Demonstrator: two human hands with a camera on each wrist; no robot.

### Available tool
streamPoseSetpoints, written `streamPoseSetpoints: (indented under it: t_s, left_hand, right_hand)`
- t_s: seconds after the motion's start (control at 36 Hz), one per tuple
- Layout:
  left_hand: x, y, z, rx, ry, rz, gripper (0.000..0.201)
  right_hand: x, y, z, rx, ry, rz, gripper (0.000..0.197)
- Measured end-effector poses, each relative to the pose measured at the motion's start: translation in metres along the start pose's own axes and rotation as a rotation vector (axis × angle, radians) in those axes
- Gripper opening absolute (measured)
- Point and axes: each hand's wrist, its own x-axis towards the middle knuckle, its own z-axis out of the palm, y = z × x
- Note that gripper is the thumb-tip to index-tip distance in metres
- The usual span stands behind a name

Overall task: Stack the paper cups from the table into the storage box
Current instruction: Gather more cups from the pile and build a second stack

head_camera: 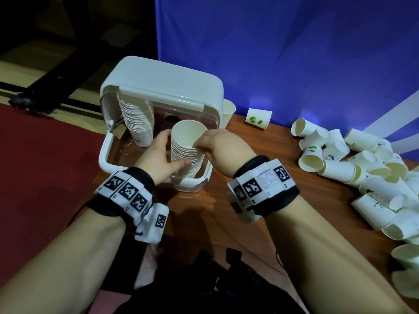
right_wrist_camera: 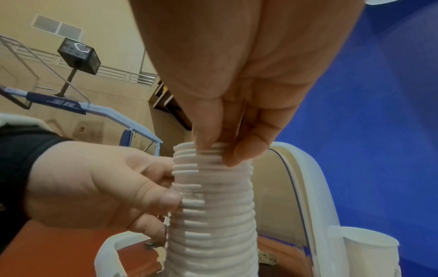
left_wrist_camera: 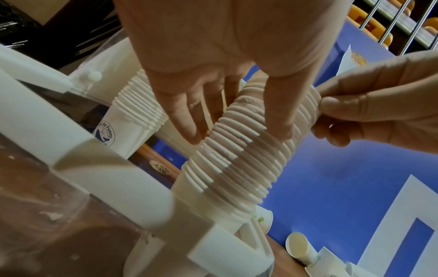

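Left forearm comes in from bottom left with a marker wristband; left hand (head_camera: pixel 158 155) reaches into the storage box (head_camera: pixel 103 152), grip curled round the near stack of paper cups (head_camera: pixel 188 152), thumb on the front of the ribbed rims, fingers on the far side. Far left inside the box, a second stack (head_camera: pixel 138 118) leans under the raised lid (head_camera: pixel 163 80), bottom cup with a blue printed logo. The box is clear-walled with a white rim and sits at the left end of the wooden tabletop (head_camera: pixel 283 200); red floor beyond its left edge. The held stack stands upright in the box's right half, mouth open upward. Right hand (head_camera: pixel 217 146) comes over from the right, wrist bent down, grip narrow: thumb and fingertips pinch the top rims of that stack, seen clearly in the right wrist view. Behind the box a single cup (head_camera: pixel 227 111) stands just beside the lid; further right a cup with green print (head_camera: pixel 258 118) lies on its side against the blue backdrop (head_camera: pixel 294 53). Far right, a loose pile of cups (head_camera: pixel 353 164) lies tumbled on the tabletop, well apart from the box. Dark bag or clothing at bottom centre, unclear.
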Motion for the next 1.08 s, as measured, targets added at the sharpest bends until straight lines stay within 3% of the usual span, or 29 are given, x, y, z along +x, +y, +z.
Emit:
streamPoseSetpoints:
  t_s: [0.08,0.19,0.33,0.44,1.08]
  left_hand:
    - [0.001,-0.002,-0.001,0.021,-0.004,-0.017,0.082]
    - [0.0,-0.006,-0.004,0.113,-0.029,-0.077,0.087]
    - [0.001,-0.009,-0.005,0.26,-0.086,-0.153,0.076]
    - [0.003,-0.01,-0.005,0.335,-0.095,-0.189,0.074]
    - [0.049,-0.025,-0.032,0.174,0.004,-0.183,0.06]
  right_hand:
    - [-0.01,0.003,0.002,0.2,0.144,-0.003,0.04]
    - [-0.019,0.011,0.007,0.434,0.29,0.169,0.052]
    - [-0.011,0.013,0.025,0.44,0.009,0.334,0.054]
    - [0.002,0.007,0.04,0.518,-0.07,0.349,0.045]
    - [0.082,-0.001,0.047,0.663,0.049,0.453,0.055]
